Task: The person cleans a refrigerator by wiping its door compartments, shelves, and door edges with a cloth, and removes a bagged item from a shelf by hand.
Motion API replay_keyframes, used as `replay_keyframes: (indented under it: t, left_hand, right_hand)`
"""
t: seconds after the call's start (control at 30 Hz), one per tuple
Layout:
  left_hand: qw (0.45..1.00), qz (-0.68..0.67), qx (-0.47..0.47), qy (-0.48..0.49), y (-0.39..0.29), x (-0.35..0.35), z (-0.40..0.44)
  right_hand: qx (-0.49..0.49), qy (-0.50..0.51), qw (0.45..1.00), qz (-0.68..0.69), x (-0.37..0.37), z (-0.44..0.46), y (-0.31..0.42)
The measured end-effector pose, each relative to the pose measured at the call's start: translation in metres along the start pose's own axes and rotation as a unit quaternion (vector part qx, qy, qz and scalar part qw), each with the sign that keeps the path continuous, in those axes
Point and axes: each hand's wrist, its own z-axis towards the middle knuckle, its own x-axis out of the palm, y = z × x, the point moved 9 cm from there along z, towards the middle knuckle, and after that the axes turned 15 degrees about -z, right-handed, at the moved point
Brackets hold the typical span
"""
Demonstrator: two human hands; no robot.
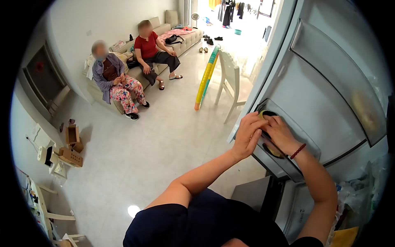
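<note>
In the pale-floored room, two people sit on one sofa [184,38] and two cardboard boxes [72,135] stand by the wall. My left hand [248,136] and right hand [281,133] meet, fingers bent, at a yellowish round thing [262,116] in the fridge door's lower bin [302,140]; I cannot tell whether either grip is closed. The upper bin [337,72] holds something yellowish. Print on the drawer [299,214] is too small to read.
</note>
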Motion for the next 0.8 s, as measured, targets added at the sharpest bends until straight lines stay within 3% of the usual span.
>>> replay_keyframes:
  t: [0.07,0.17,0.2,0.23,0.3,0.4,0.7,0.8]
  left_hand:
    - [0.994,-0.088,-0.043,-0.049,-0.004,-0.014,0.001]
    - [0.932,-0.255,-0.184,-0.180,0.028,-0.012,-0.027]
    - [0.923,-0.258,-0.219,-0.184,0.035,-0.007,-0.037]
    - [0.872,-0.357,-0.275,-0.193,0.050,-0.002,-0.053]
    - [0.716,-0.553,-0.377,-0.199,0.074,0.028,-0.079]
    - [0.634,-0.667,-0.351,-0.174,0.041,0.032,-0.053]
    - [0.607,-0.688,-0.355,-0.181,0.057,0.045,-0.064]
    - [0.605,-0.691,-0.341,-0.201,0.054,0.043,-0.058]
  right_hand:
    - [0.008,-0.018,0.999,0.037,-0.016,0.002,0.004]
    - [0.011,-0.011,1.000,0.024,-0.014,0.003,0.002]
    - [0.012,-0.003,0.999,0.042,-0.013,0.001,0.001]
    - [0.010,-0.011,0.998,0.056,-0.010,0.005,0.004]
    - [0.023,-0.014,0.997,0.068,-0.004,0.005,-0.002]
    - [0.047,0.072,0.989,0.118,0.003,0.011,-0.004]
    - [0.000,0.158,0.936,0.314,0.027,0.020,0.005]
    - [-0.071,0.159,0.924,0.342,0.032,0.033,0.006]
